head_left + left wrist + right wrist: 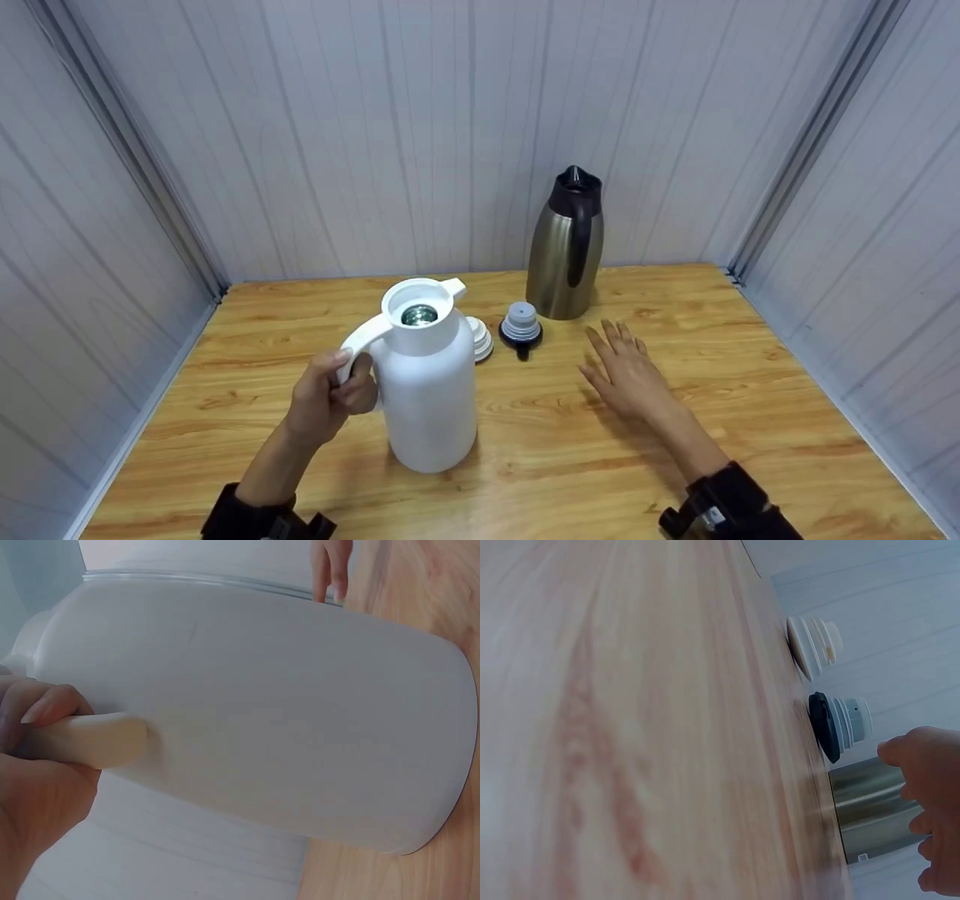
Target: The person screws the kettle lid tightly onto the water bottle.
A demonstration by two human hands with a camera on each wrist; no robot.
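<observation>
White thermos jug stands upright on the wooden table, toward the near left of the middle, its long axis vertical. You see a smooth matte white body, rounded at the shoulder, with a wide collar on top. Its lid is off, so the open mouth shows a shiny metal inside. The pouring spout points away from you and slightly right, toward the back wall; the curved white handle points the opposite way, toward you and left.

Your left hand grips that handle, fingers curled round it and thumb closing the hold; the left wrist view shows the fingers wrapped over the pale handle bar beside the jug's body.

Your right hand rests flat on the table, fingers straight and slightly spread, holding nothing, well apart from the white jug.

Just behind the jug lies a white ribbed lid, partly hidden by the body. Beside it, to the right, sits a grey stopper on a black base. Farther back stands a steel carafe with a dark top and handle, upright near the wall.
</observation>
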